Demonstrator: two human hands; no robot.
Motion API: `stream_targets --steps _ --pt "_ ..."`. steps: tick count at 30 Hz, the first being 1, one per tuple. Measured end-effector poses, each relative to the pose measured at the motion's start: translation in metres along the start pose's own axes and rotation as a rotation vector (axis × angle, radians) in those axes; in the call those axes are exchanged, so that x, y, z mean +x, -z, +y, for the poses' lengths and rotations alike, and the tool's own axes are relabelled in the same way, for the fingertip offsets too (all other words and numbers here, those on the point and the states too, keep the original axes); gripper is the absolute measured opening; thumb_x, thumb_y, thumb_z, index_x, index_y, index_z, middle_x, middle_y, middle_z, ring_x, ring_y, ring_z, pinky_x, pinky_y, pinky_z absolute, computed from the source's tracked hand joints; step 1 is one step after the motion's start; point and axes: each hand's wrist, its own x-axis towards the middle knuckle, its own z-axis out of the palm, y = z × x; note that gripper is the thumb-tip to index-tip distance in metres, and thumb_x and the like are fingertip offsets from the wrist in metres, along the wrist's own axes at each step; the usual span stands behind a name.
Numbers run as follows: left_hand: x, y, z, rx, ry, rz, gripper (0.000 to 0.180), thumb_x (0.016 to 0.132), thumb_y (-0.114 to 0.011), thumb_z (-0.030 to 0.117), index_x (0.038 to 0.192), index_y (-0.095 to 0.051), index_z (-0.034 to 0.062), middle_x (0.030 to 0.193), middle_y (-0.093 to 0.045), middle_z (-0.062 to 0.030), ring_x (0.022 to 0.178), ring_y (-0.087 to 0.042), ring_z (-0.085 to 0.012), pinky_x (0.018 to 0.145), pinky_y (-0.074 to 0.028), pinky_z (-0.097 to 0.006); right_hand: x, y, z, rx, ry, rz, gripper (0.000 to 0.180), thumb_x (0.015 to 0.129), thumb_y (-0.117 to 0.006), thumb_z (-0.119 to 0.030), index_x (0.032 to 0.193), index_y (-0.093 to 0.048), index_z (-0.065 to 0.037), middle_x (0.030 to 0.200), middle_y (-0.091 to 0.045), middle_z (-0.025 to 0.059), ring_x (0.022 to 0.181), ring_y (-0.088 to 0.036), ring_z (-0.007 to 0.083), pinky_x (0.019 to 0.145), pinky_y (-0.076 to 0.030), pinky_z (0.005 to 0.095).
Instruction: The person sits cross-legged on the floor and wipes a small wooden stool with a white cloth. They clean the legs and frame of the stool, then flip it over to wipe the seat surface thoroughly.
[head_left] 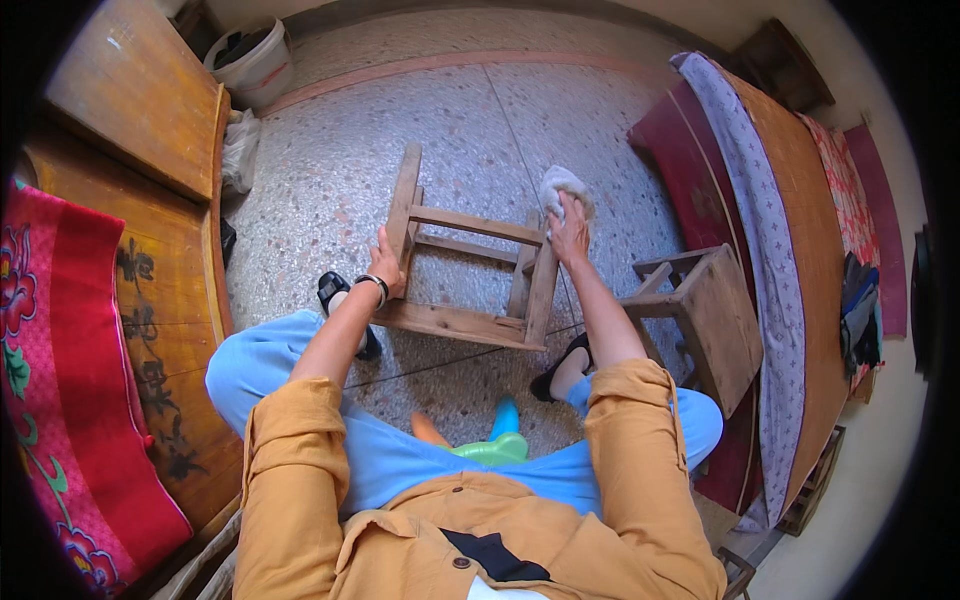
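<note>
One brown wooden stool (460,322) in the head view lies tipped on the grey speckled floor (350,115), its legs pointing away from the person. On its left side, the bare left hand (384,266) has its fingers grasping a leg (405,185). Farther off and right, the bare right hand (570,238) has its fingers clenched on a crumpled white cloth (566,188) beside another leg's far end. Right of this is a second brown wooden stool (722,335).
</note>
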Motion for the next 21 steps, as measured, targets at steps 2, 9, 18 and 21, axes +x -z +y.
stream_targets --steps 2,9,18,21 --pt "0.003 -0.006 -0.004 0.074 -0.027 0.055 0.106 0.077 -0.058 0.004 0.141 0.026 0.011 0.133 -0.024 -0.0354 0.117 -0.043 -0.0496 0.101 -0.036 -0.047 0.012 0.001 0.002 -0.02 0.024 -0.022 0.056 0.083 -0.061 -0.014 0.136 -0.044 -0.017 0.14 -0.032 0.0291 0.125 -0.04 0.0431 0.102 -0.037 0.0432" --pt "0.005 -0.013 -0.006 0.119 0.031 0.033 0.109 0.077 -0.062 0.005 0.141 0.025 0.0116 0.135 -0.023 -0.0327 0.117 -0.044 -0.0479 0.1 -0.038 -0.047 -0.144 0.045 -0.005 0.006 0.22 -0.304 0.06 0.082 -0.059 -0.003 0.138 -0.041 -0.012 0.144 -0.02 0.0342 0.132 -0.027 0.0478 0.106 -0.033 0.0428" --pt "0.001 -0.003 0.003 0.101 0.08 -0.013 0.11 0.076 -0.062 0.004 0.139 0.027 0.0094 0.134 -0.022 -0.0335 0.114 -0.046 -0.0476 0.1 -0.039 -0.044 -0.12 0.028 -0.015 0.032 0.114 -0.136 0.056 0.085 -0.06 -0.008 0.137 -0.043 -0.014 0.146 -0.021 0.0303 0.131 -0.029 0.0462 0.105 -0.033 0.043" --pt "0.006 -0.006 -0.007 0.113 0.022 0.007 0.108 0.075 -0.059 0.003 0.139 0.028 0.0071 0.129 -0.023 -0.037 0.112 -0.046 -0.049 0.1 -0.038 -0.044 -0.041 0.006 -0.004 -0.038 0.127 -0.053 0.053 0.086 -0.059 -0.013 0.137 -0.044 -0.016 0.144 -0.027 0.0301 0.129 -0.033 0.0453 0.105 -0.034 0.0438"
